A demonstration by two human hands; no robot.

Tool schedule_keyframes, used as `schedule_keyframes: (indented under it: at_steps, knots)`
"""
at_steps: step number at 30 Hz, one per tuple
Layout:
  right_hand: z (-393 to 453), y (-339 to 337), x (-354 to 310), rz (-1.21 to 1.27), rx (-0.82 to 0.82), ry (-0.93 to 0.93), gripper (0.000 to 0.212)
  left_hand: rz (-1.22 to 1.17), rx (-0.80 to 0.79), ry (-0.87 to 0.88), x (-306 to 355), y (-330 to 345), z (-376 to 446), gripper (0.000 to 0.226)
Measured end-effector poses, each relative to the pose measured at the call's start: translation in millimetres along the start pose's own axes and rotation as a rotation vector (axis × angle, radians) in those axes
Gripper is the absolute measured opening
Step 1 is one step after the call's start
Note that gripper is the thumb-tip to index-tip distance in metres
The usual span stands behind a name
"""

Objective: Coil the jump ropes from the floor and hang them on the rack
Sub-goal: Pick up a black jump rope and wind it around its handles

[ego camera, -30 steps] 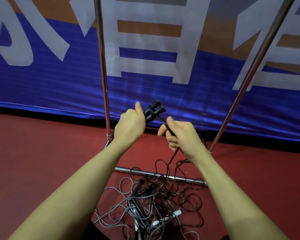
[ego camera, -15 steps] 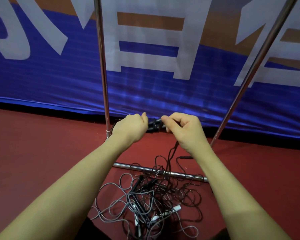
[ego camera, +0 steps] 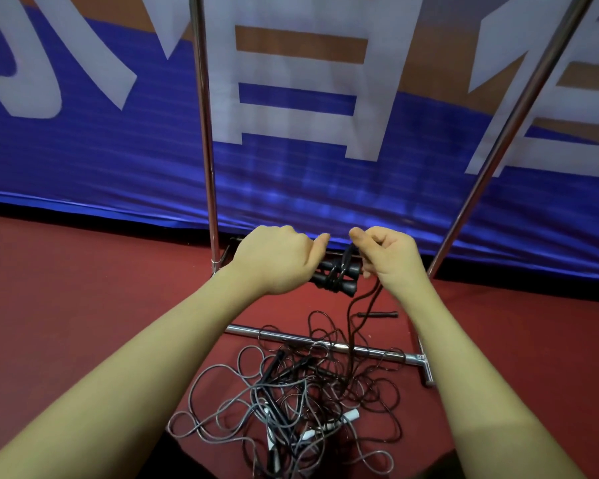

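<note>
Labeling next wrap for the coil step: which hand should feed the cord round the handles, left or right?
Right. The right hand already pinches the black cord where it rises from the floor tangle, beside the handles. The left hand grips those handles, so it is better kept as the anchor.

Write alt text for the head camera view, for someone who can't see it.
Two bare hands wind cord around a pair of black jump rope handles: left hand grips them, right hand pinches the cord. Below, tangled ropes lie on red floor by a metal rack.
</note>
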State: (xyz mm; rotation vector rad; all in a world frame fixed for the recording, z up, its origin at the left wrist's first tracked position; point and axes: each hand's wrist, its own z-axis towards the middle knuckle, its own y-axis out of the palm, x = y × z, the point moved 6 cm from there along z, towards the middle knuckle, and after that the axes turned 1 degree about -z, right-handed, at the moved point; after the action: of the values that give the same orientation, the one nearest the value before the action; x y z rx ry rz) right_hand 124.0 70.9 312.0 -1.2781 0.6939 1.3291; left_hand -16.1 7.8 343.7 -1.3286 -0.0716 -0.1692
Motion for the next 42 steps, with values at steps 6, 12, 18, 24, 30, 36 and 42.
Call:
schedule_keyframes:
  at_steps: [6, 12, 18, 24, 30, 36, 42]
  knots:
    - [-4.1, 7.2, -9.8, 0.232, -0.01, 0.031, 0.053, -0.385, 0.156, -0.166, -2.5, -21.5, -4.0, 0.058]
    - [-14.7, 35.4, -11.7, 0.347, -0.204, 0.11, 0.044, -0.76, 0.212, -0.431, -22.2, -13.6, 1.6, 0.054]
    - [-23.8, 46.1, -21.6, 0.235, -0.297, 0.094, 0.043, -0.664, 0.175, -0.554, -44.2, 3.4, 12.8, 0.037]
    - [-30.3, 47.1, -31.8, 0.14, -0.344, 0.065, 0.046, -0.608, 0.176, -0.65, -60.7, 12.0, 12.3, 0.047]
    - [-30.2, 39.8, -36.5, 0.075, -0.368, -0.045, 0.038, -0.405, 0.151, -0.651, -64.5, 16.5, 9.4, 0.049]
    - [-28.8, 35.1, -35.4, -0.185, -0.305, -0.149, 0.039, -0.223, 0.047, -0.55, -55.2, 27.7, 7.8, 0.047]
    - [-19.9, 16.4, -37.2, -0.218, -0.148, -0.218, 0.038, -0.134, -0.077, -0.275, -28.9, 25.6, 9.5, 0.05]
